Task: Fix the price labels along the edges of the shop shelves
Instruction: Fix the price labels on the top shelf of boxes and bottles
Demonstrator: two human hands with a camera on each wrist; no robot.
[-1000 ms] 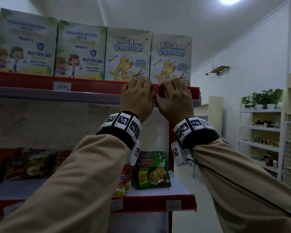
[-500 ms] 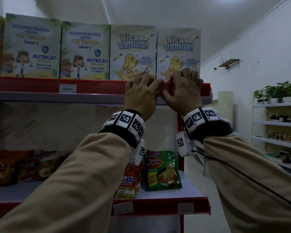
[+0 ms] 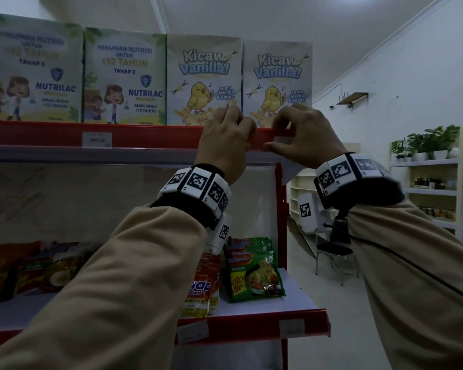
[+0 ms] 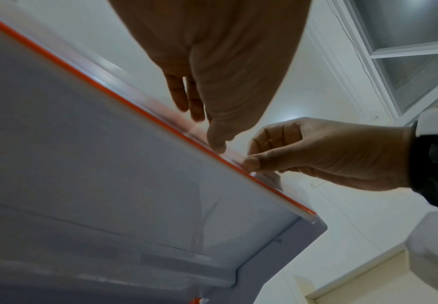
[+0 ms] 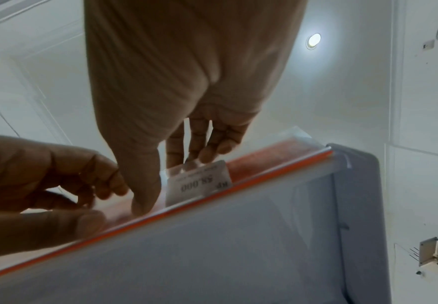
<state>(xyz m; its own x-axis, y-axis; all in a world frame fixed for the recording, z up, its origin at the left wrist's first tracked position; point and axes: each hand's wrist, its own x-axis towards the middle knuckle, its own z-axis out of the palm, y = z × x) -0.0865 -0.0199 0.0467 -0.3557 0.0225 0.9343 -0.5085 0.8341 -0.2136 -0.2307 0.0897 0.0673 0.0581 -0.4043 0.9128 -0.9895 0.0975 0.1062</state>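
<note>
Head view: both hands are raised to the red front edge (image 3: 155, 136) of the top shelf, side by side near its right end. Right hand (image 3: 305, 137) has its thumb at the lower lip of the strip and its fingers curled over the top, pinching a white price label (image 5: 200, 182) that sits in the clear strip; the right wrist view shows the label upside down, printed "Rp 58.000", its top edge under the fingertips (image 5: 207, 156). Left hand (image 3: 225, 141) is just beside it, fingers curled over the edge and thumb at the lower lip; whether it grips the strip or only presses on it cannot be told. A second label (image 3: 97, 139) sits in the same edge well to the left, below the Nutrilac boxes (image 3: 123, 76). Two Kicaw Vanilla boxes (image 3: 203, 78) stand directly behind the hands. Lower shelf holds noodle packets (image 3: 253, 268), with two labels (image 3: 193, 333) on its edge
</note>
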